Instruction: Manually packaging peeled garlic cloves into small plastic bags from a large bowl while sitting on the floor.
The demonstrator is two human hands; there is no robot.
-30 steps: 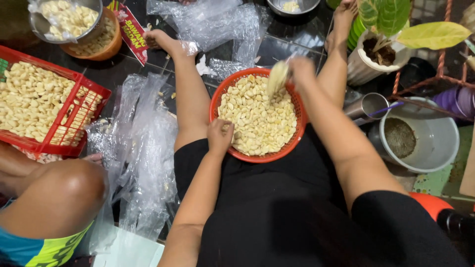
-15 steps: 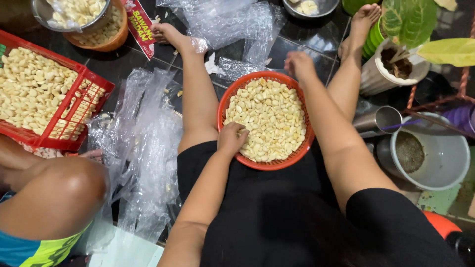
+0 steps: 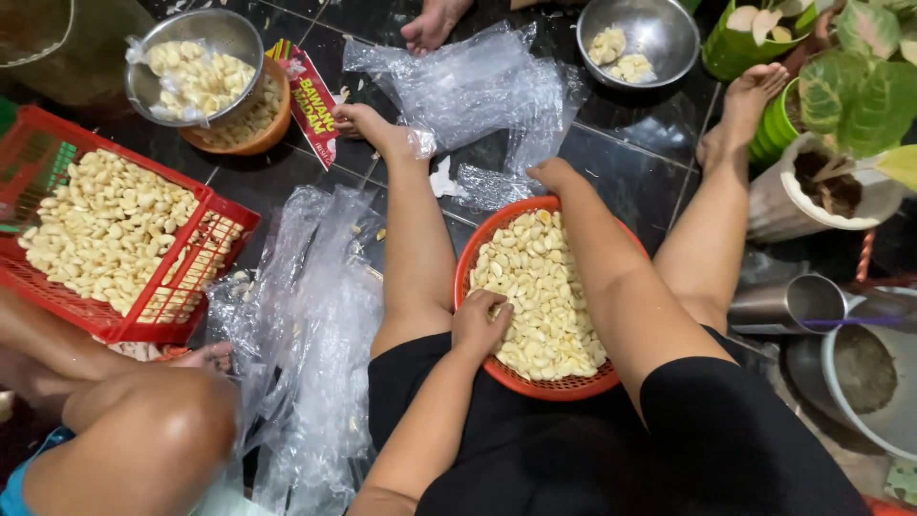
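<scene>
A round orange basket (image 3: 475,250) full of peeled garlic cloves (image 3: 540,301) sits on the dark tiled floor between my outstretched legs. My left hand (image 3: 480,325) grips its near left rim, fingers lying on the cloves. My right hand (image 3: 554,178) is at the far rim, knuckles up, fingers curled over the edge. My left foot (image 3: 373,124) rests on crumpled clear plastic. My right foot (image 3: 747,96) lies next to a green pot.
Left: a red crate (image 3: 205,263) of garlic, a metal bowl (image 3: 196,57) on an orange bowl, and clear plastic bags (image 3: 310,334). Another person's knee (image 3: 143,430) is lower left, someone's foot (image 3: 435,24) at top. Metal bowl (image 3: 659,33), potted plants (image 3: 831,182), steel cup (image 3: 783,306), grey bucket (image 3: 860,382) stand right.
My right hand held a handful of garlic above the basket a second ago; it has dropped to the far rim. My left hand stays on the near rim. The view has shifted closer.
</scene>
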